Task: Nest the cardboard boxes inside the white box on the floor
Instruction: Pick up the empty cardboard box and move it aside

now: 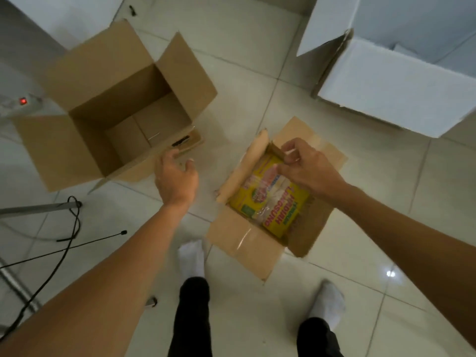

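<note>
A small brown cardboard box lies open on the tiled floor at centre, with a yellow printed packet inside. My right hand pinches the box's far inner flap at its top edge. My left hand hovers open, fingers spread, between the small box and a larger empty brown cardboard box at the left, close to that box's near right corner. The big white box stands open at the upper right.
Black cables and metal stand legs run across the floor at the lower left. A power strip with a red light lies at the left edge. My feet in white socks stand below the small box.
</note>
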Demonstrator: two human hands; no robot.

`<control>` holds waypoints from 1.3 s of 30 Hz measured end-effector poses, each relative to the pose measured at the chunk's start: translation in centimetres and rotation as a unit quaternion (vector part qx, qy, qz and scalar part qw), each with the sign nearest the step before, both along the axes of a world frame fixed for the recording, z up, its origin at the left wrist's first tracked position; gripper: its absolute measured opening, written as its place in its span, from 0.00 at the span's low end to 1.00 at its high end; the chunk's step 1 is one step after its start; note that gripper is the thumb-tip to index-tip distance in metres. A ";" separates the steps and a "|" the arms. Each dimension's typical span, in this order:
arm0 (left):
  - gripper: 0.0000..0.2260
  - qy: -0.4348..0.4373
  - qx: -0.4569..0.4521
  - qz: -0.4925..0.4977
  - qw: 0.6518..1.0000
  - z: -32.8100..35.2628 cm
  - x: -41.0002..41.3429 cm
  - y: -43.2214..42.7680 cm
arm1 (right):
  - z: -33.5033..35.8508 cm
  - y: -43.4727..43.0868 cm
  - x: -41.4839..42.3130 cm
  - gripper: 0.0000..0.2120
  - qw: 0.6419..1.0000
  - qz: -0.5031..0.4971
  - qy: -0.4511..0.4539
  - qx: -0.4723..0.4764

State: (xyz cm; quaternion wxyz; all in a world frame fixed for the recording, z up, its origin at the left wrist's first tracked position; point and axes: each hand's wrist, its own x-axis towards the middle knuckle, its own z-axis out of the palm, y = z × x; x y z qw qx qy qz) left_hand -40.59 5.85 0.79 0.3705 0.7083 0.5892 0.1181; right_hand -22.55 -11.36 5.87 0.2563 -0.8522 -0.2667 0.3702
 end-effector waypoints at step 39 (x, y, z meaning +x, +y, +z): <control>0.24 0.085 0.057 0.268 0.958 -8.0 -16.0 27.1 | -9.1 28.1 -0.4 0.19 0.980 -0.056 -0.105 -0.158</control>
